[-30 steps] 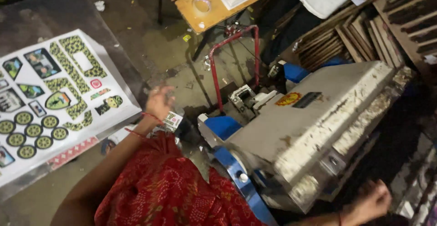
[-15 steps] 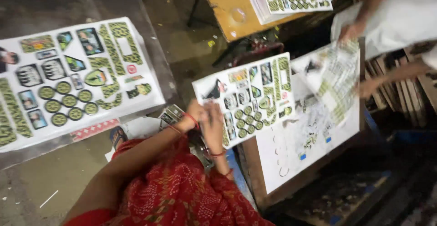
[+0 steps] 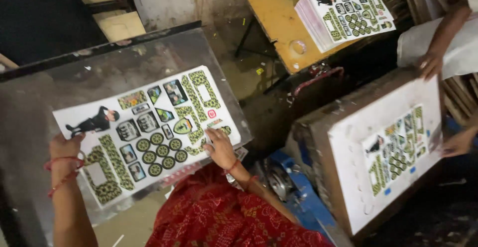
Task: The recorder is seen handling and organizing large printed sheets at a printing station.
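Hands flank the printed sheet (image 3: 149, 130) — left hand (image 3: 63, 150) fingers pinching its edge, right hand (image 3: 219, 147) fingers spread flat.

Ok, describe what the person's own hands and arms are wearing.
Both arms are bare, with no sleeves showing. The left hand has red thread bands looped round its wrist. The right hand has a thinner red thread at its wrist. A red patterned garment lies below.

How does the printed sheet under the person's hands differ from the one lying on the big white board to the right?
The printed sheet under the hands lies on a grey metal table, held by the left hand and right hand; the sheet on the white board sits there with another person's hands at the board's edges. The first looks larger in view. Both show the same green camouflage designs.
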